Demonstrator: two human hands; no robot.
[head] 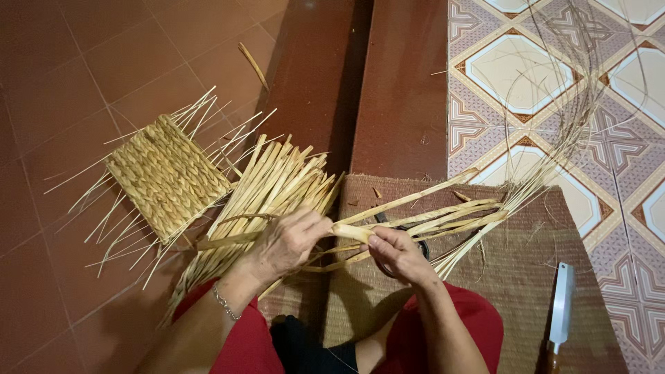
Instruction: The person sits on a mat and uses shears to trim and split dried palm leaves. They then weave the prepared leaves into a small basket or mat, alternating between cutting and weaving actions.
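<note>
Head view: both forearms reach forward over red-clad knees, the left hand and right hand meeting fingertip to fingertip, each pinching the same flat straw strip. More strips fan rightward from the right fingers across a woven mat, where a knife lies. Beyond the left fingers sits a straw bundle, then a plaited panel on red tiles.
</note>
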